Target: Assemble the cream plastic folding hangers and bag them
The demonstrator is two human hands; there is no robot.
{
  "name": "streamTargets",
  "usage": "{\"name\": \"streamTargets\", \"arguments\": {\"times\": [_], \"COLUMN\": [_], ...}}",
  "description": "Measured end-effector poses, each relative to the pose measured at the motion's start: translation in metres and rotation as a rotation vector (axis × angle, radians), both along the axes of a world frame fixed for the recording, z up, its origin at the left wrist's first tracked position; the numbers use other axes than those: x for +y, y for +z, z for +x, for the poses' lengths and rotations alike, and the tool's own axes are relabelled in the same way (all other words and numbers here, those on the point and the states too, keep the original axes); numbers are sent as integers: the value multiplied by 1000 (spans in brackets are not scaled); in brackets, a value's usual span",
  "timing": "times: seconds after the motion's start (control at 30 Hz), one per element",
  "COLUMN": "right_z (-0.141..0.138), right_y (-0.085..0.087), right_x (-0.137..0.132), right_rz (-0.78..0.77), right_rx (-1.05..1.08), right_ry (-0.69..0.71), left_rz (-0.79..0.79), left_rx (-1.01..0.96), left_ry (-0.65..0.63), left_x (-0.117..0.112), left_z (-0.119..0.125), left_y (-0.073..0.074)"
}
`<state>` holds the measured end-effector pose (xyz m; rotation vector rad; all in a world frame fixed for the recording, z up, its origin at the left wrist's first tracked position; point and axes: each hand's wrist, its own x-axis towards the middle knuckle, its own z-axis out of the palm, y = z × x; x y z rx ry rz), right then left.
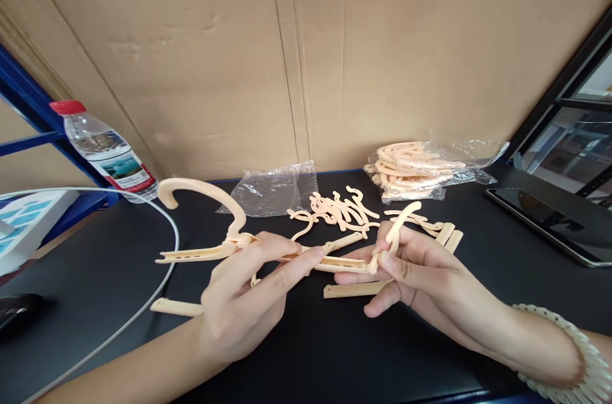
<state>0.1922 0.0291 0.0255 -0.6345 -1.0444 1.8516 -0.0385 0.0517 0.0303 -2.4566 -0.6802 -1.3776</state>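
A beige folding clothes hanger [229, 213] is gripped in my left hand [258, 289], its big hook rising above my fingers and one short arm pointing left. Its other arm [342, 264] reaches right to my right hand [421, 270]. Between thumb and fingers, my right hand pinches a small curved hanger piece [399, 225], whose lower end touches the tip of that arm. Beneath my right hand lies a flat beige bar [351, 290]. Another bar [176, 308] lies left of my left hand. Behind both hands is a pile of small curved pieces [342, 209].
Bagged hanger parts [415, 168] sit at the back right, beside a dark tablet or phone [549, 219]. An empty plastic bag [272, 187] lies at the back. On the left are a water bottle [109, 152], a white cable [176, 232] and a black mouse [19, 311].
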Motion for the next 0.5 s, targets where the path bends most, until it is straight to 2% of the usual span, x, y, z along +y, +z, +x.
{"name": "streamTargets", "arguments": {"times": [0.33,0.5], "right_z": [4,2], "right_y": [3,1], "right_x": [-1,0], "right_rz": [-16,-22], "right_rx": [-40,-67], "right_ry": [66,21], "left_rz": [-43,-46], "left_rx": [20,-6], "left_ry": [-34,-51], "left_x": [0,0], "left_z": [-3,-2], "left_y": [-1,-4]}}
